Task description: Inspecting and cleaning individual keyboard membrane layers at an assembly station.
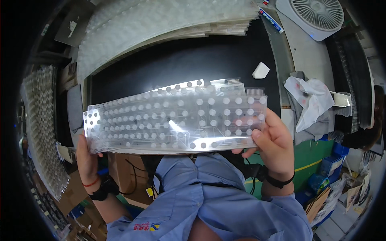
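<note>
Between my hands is a keyboard membrane [177, 120], a clear plastic sheet with rows of round pale dots and fine printed lines. Edges and comb-like connector tails of more such sheets show behind its upper edge; whether I hold those too I cannot tell. My right hand [275, 142] pinches the right end, thumb on the front face and fingers underneath. At the left end my left hand [87, 156] grips the edge, its fingers partly hidden behind the sheet. The membrane is tilted, and light glares off its lower middle.
Beyond the black work surface [177, 60] lies a large stack of translucent sheets [161, 20]. A white block [261, 70] rests at its right. Further right are a blue-and-white marker [271, 20], a fan [317, 14] and a crumpled white cloth [309, 100]. More stacked sheets [42, 116] stand left.
</note>
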A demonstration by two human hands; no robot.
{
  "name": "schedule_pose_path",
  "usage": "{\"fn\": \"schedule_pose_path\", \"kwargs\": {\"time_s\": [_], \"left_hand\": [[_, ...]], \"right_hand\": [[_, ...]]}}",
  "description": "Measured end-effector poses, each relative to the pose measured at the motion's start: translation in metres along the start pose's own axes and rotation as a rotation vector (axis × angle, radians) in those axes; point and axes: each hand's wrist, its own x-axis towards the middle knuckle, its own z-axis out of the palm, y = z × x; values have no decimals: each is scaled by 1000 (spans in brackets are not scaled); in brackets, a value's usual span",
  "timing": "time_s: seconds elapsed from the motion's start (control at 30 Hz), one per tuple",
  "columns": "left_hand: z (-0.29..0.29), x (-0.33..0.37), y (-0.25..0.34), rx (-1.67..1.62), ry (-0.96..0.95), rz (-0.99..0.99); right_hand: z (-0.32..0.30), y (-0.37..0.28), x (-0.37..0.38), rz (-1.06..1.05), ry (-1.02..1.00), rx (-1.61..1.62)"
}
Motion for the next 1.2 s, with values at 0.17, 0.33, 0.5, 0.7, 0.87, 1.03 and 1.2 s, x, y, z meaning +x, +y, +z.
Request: {"fn": "schedule_pose_path", "kwargs": {"time_s": [0.17, 0.33, 0.5, 0.7, 0.87, 1.03, 1.2], "left_hand": [[2, 7, 9, 46, -88, -18], [-17, 13, -7, 34, -96, 7], [-23, 17, -18, -122, 16, 170], [-11, 21, 0, -81, -107, 57], [2, 23, 7, -71, -45, 20], [0, 21, 3, -24, -16, -1], [2, 24, -1, 120, 29, 78]], "right_hand": [[10, 1, 12, -23, 153, -370], [-14, 16, 23, -387, 354, -728], [1, 12, 29, -425, 294, -454], [4, 11, 37, -221, 110, 56], [15, 19, 38, -281, 225, -216], [10, 23, 32, -340, 311, -543], [10, 29, 30, -380, 300, -592]]}}
